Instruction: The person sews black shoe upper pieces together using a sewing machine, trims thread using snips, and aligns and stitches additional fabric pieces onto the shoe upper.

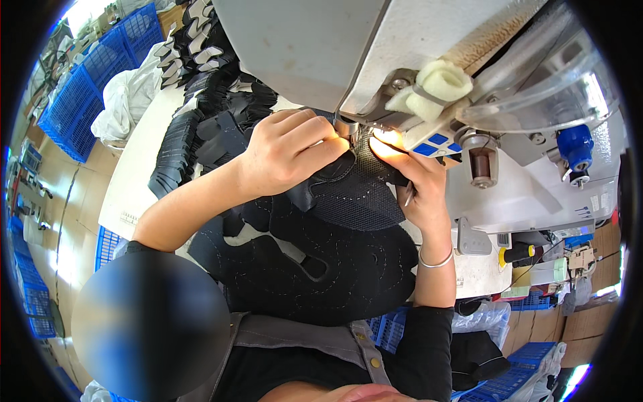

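Under the sewing machine (301, 53), black mesh cloth (358, 202) ran near to far, its left side pinched by the left hand (287, 151); the right hand (427, 187) touched its right, grip hidden.

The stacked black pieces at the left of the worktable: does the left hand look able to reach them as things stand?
Probably yes: the left hand is close to the stacked black pieces, with only loose black pieces between. It would first have to leave the black mesh piece at the sewing machine.
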The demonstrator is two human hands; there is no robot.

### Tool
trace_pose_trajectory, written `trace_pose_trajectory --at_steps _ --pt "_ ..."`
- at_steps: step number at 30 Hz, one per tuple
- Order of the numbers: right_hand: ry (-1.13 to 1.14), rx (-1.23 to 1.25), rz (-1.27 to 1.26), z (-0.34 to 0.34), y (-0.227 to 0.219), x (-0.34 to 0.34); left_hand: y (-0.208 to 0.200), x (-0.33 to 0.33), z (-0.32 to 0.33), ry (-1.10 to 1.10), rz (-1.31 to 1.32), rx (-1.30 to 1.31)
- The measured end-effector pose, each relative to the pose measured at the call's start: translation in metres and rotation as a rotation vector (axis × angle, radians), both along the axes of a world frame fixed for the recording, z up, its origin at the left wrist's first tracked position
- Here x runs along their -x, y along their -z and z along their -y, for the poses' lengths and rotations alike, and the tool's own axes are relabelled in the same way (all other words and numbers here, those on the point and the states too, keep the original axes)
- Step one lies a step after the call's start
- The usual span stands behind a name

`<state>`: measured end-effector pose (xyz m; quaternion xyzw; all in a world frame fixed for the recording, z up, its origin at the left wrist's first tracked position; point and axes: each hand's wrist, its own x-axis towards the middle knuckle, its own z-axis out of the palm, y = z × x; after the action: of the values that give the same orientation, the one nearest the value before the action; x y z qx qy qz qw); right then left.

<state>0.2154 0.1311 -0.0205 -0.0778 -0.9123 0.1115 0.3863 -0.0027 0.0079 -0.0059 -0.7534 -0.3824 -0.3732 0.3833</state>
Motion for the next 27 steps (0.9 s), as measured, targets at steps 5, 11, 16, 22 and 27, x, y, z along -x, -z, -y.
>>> trace_pose_trajectory --at_steps 5,11,16,22,27 --pt "0.014 -0.008 0.002 -0.0007 0.0012 0.0002 0.0013 -0.0004 -0.0021 -0.003 0.022 -0.003" --pt "0.000 -0.091 -0.045 -0.0008 -0.0006 0.0036 0.0021 -0.0010 -0.0045 0.003 0.038 -0.030" --pt "0.004 -0.054 0.036 0.0013 -0.0024 -0.0003 0.0028 -0.0001 -0.0045 0.022 0.054 -0.011" --pt "0.024 -0.127 0.013 0.0013 0.0000 -0.0020 0.0034 -0.0007 -0.0038 0.074 0.034 -0.024" --pt "0.024 -0.103 0.023 -0.0007 0.0009 -0.0010 0.0031 0.0007 -0.0058 0.056 0.044 -0.019"
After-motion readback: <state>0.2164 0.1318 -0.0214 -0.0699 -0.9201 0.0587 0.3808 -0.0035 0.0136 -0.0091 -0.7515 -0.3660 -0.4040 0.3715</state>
